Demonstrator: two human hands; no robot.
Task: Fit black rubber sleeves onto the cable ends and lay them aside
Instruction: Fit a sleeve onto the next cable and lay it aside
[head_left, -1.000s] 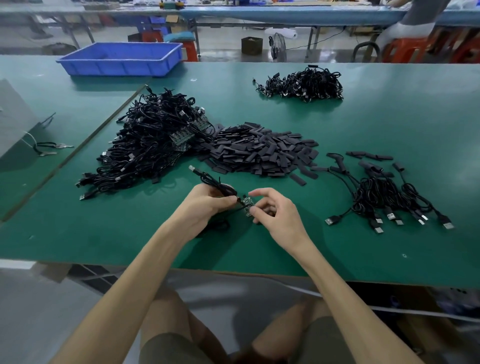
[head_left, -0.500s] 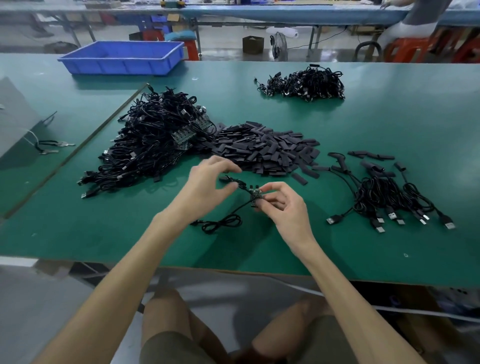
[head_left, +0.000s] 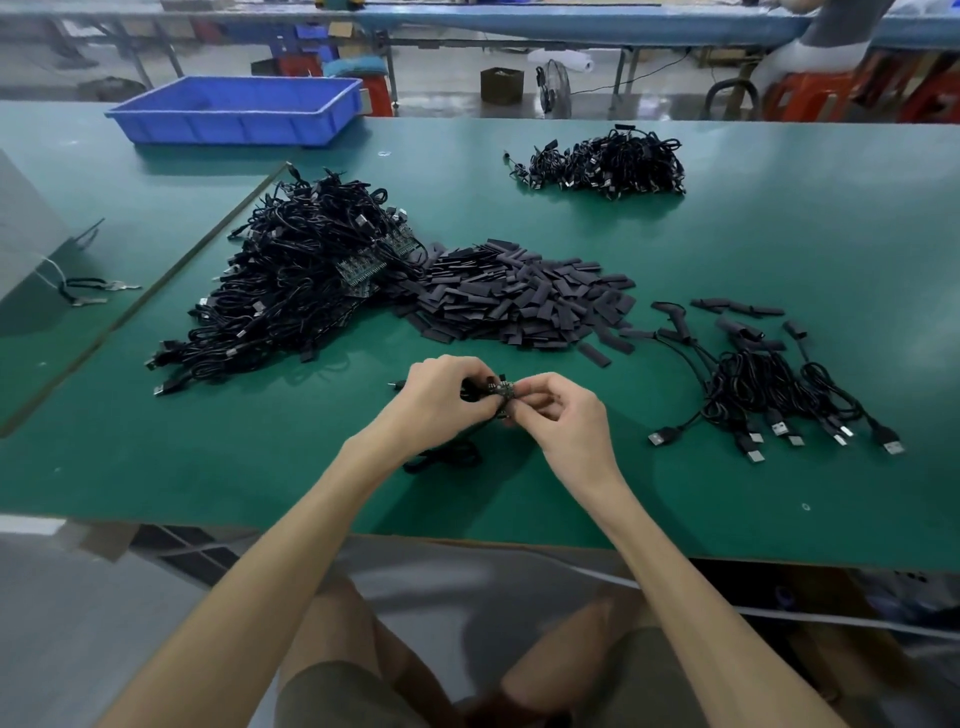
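One cable end (head_left: 503, 391) between both hands (head_left: 441, 397) (head_left: 569, 423)

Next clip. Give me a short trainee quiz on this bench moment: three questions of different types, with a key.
1. True or false: the loose sleeves lie between the big cable pile and the sleeved cables.
2. The left hand and right hand together pinch: A) a pair of scissors; B) a cable end with a small circuit board; C) a roll of tape.
3. Fill in: the blue tray sits at the far ____ of the green table.
Key: 1 true; 2 B; 3 left.
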